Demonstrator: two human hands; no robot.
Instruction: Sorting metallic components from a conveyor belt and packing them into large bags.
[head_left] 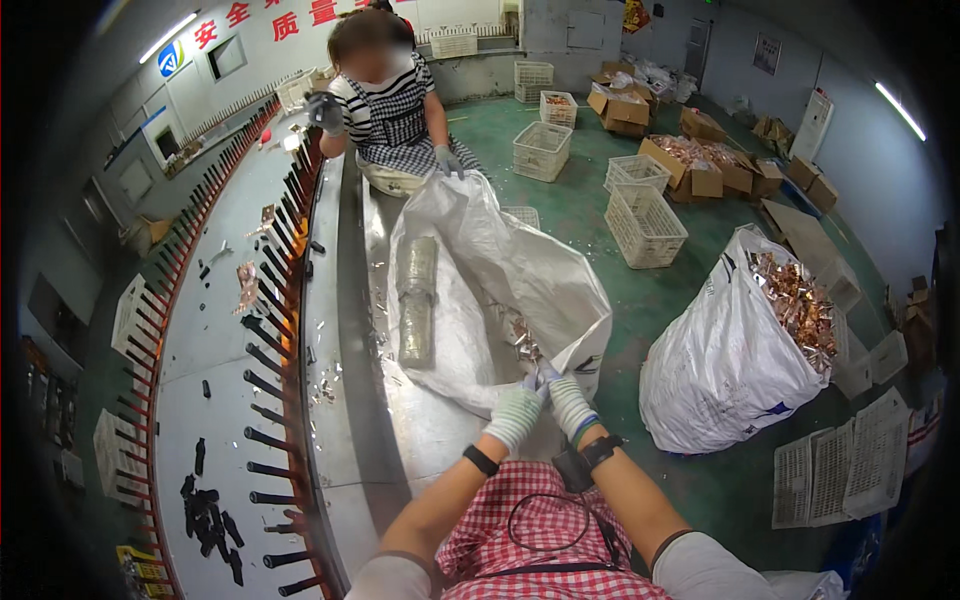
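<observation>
Both my hands wear pale gloves and meet at the near edge of a big white woven sack (pixel 470 225). My left hand (pixel 516 412) and my right hand (pixel 571 404) are closed, with their fingertips pinched together on small shiny metal pieces (pixel 527 347), silver and copper in colour. Exactly how the pieces sit between the fingers is too small to tell. The sack lies open beyond my hands, its mouth spread wide. Against its left side rests a long taped bundle (pixel 417 300).
To the left runs a long grey table (pixel 215 350) edged with rows of dark upright rods; black parts (pixel 210 520) lie on it. Across the sack sits a gloved co-worker (pixel 400 115). At right stand a full white sack (pixel 725 350), plastic crates (pixel 645 225) and cardboard boxes (pixel 690 165).
</observation>
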